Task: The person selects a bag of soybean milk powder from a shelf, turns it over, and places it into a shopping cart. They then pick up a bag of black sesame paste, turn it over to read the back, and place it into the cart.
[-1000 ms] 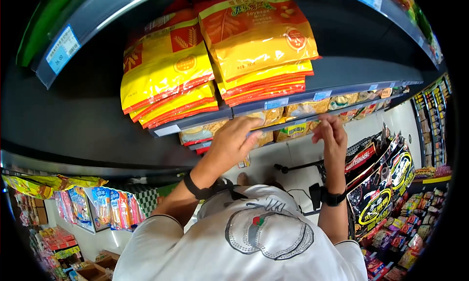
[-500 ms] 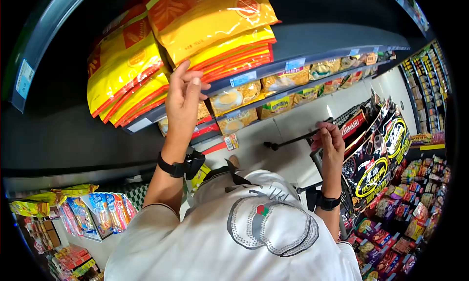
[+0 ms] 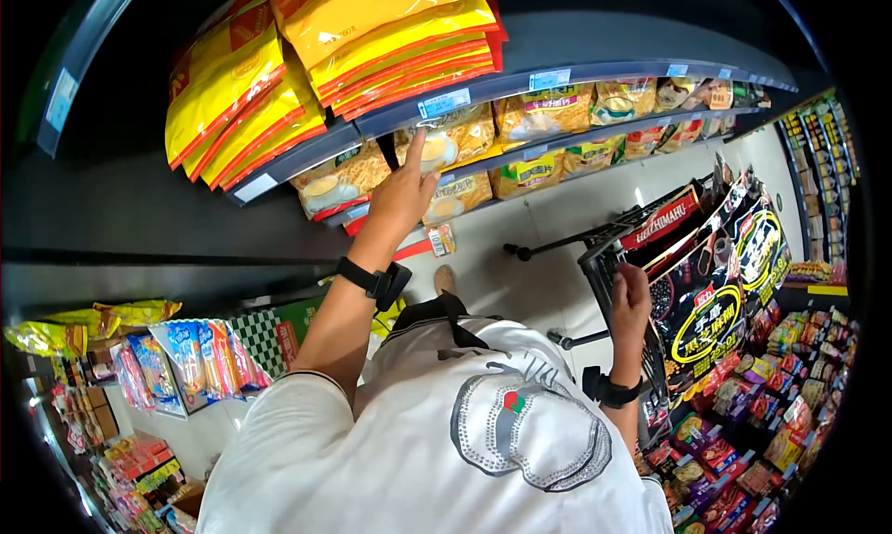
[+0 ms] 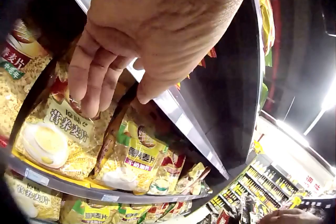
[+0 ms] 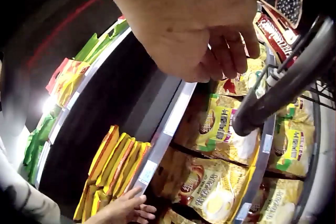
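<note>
My left hand (image 3: 401,198) reaches to the lower shelf, index finger stretched out over a clear bag of oatmeal (image 3: 469,133) with a white bowl printed on it. In the left wrist view its fingers hang in front of that oatmeal bag (image 4: 58,134), with nothing held. My right hand (image 3: 632,297) is low on the right beside the black shopping cart (image 3: 599,274), its fingers loosely bent. The right wrist view shows this right hand (image 5: 194,35) holding nothing, above the oatmeal row.
Yellow and red bags of soybean milk powder (image 3: 400,37) are stacked on the shelf above. Price tags line the shelf edge (image 3: 502,93). Large black bags (image 3: 711,316) stand at the cart. Snack packs (image 3: 743,423) fill a display at right.
My left hand first rises toward the soybean powder bags, then moves down and right to the oatmeal bag. My right hand moves slightly lower. The view shifts, showing more of the cart.
</note>
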Tool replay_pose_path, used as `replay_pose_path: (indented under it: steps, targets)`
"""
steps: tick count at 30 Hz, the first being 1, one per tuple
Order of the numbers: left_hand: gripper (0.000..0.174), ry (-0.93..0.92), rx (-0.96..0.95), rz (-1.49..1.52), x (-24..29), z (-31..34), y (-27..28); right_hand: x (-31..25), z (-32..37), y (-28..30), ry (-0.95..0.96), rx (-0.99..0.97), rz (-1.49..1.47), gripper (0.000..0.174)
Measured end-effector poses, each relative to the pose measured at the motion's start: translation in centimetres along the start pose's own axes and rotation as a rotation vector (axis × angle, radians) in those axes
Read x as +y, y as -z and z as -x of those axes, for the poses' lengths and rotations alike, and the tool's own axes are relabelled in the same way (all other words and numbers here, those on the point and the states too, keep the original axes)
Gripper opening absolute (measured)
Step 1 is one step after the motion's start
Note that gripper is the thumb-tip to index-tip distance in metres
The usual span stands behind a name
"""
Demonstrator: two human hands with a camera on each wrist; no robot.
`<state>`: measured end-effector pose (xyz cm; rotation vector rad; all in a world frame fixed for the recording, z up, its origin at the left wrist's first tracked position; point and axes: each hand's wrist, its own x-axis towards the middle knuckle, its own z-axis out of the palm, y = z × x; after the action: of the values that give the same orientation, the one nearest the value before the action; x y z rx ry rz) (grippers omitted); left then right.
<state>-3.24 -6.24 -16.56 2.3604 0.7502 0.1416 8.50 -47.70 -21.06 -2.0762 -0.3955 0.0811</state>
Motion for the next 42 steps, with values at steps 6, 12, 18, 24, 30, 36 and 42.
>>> replay_pose_path:
  steps: [6,12,18,24,30,36,42]
  targets:
    - [0.075,0.039,-0.019,-0.034,1.1,3.4,-0.4,3.2,1.8,-0.6,0.098,-0.089,0.129,0.021]
    - [0.075,0.038,-0.043,-0.032,1.2,6.8,-2.4,2.8,2.7,-0.3,0.143,-0.080,0.204,0.022]
    - [0.076,0.038,-0.063,-0.031,3.0,8.1,-3.5,2.5,2.7,-1.0,0.163,-0.010,0.308,0.021]
    - [0.076,0.036,-0.065,-0.034,5.0,8.6,-4.2,3.2,2.6,-1.0,0.160,-0.011,0.296,0.021]
    - [0.074,-0.030,0.001,0.024,5.8,10.5,-4.4,4.2,2.5,-1.2,0.226,0.004,0.333,0.022]
    - [0.071,0.003,-0.015,0.015,4.5,11.9,-6.1,2.8,2.8,-1.0,0.162,0.042,0.350,0.020]
    - [0.073,-0.058,-0.158,-0.001,6.6,11.0,-7.7,2.1,2.8,-0.5,0.179,0.054,0.329,0.019]
